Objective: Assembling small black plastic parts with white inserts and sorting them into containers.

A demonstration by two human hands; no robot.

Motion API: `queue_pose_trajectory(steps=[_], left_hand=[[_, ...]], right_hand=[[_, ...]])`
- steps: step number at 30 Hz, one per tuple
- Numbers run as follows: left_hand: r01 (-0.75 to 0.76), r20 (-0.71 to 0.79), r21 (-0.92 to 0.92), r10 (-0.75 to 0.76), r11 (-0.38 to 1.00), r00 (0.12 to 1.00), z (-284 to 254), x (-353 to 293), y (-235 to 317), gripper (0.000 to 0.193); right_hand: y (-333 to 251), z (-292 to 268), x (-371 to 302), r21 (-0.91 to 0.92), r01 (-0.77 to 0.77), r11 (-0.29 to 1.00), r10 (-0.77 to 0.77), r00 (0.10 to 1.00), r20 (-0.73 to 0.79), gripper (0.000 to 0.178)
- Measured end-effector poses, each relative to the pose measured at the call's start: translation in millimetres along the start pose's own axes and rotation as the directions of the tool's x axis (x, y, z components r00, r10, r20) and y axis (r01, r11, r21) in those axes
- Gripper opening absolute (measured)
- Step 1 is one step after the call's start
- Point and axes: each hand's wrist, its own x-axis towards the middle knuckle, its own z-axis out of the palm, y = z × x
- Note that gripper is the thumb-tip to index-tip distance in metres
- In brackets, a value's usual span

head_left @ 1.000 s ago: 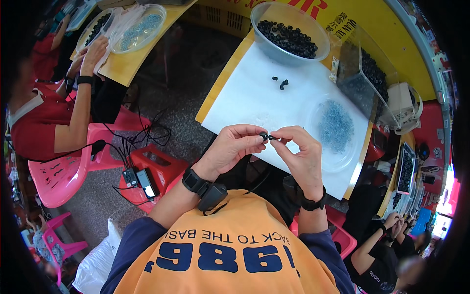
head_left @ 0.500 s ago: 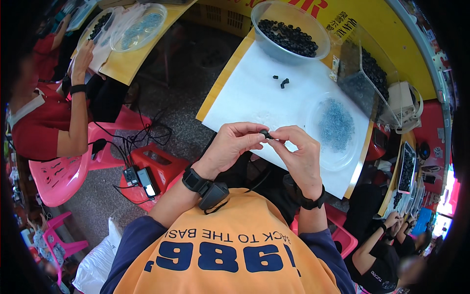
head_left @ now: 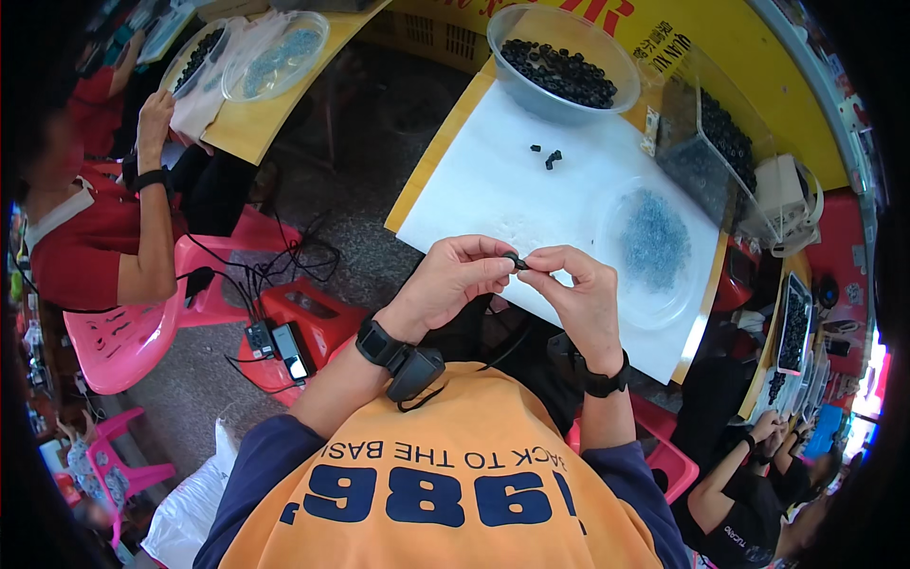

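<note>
Black part (head_left: 513, 257), near the edge of the worktop (head_left: 474, 180), pinched in the fingertip grip of both your left hand (head_left: 455, 276) and right hand (head_left: 586, 292): brace the left, align both ends, use light force.

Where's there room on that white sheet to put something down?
Left of the loose black pieces, the white sheet looks bare to its edge. Crowded: the far end, by the bowl and clear box; the right, by the plate of blue bits.
</note>
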Motion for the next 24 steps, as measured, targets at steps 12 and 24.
queue_pose_trajectory(steps=[12,24], left_hand=[[0.098,0.049,-0.152,-0.091,0.984,0.995,-3,-2,-6,0.020],[0.322,0.201,-0.060,-0.304,0.945,0.931,-3,-4,0,0.013]], right_hand=[[4,1,-7,0.048,0.064,0.997,-0.065,0.997,0.032,0.015],[14,-14,-7,0.143,0.004,0.990,-0.058,0.926,0.372,0.038]])
